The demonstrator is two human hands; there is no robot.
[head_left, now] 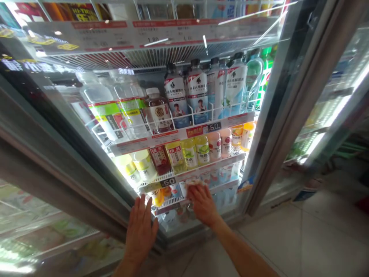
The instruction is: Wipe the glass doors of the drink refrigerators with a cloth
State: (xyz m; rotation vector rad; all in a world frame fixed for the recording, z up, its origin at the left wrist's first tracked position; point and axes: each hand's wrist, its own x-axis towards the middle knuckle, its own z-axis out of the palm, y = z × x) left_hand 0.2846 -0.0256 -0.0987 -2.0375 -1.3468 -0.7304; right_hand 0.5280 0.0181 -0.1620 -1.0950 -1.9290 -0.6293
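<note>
A glass door [201, 211] of a drinks fridge stands in front of me. My right hand [201, 202] is against its lower middle, fingers closed over a pale, crumpled cloth [196, 183] that is mostly hidden beneath them. To the left, my left hand [141, 227] lies flat with fingers stretched out, by the door's left frame edge. Nothing is in it. Behind the glass, rows of bottled drinks [197, 92] fill the wire shelves, with price strips [184, 134] along the shelf fronts.
Metal frames border the glass on the left and right [291, 115]. More fridge sections with goods [43, 238] adjoin on the left and right. A tiled floor [317, 238] lies at lower right, where a box-like item [307, 190] stands near the fridge base.
</note>
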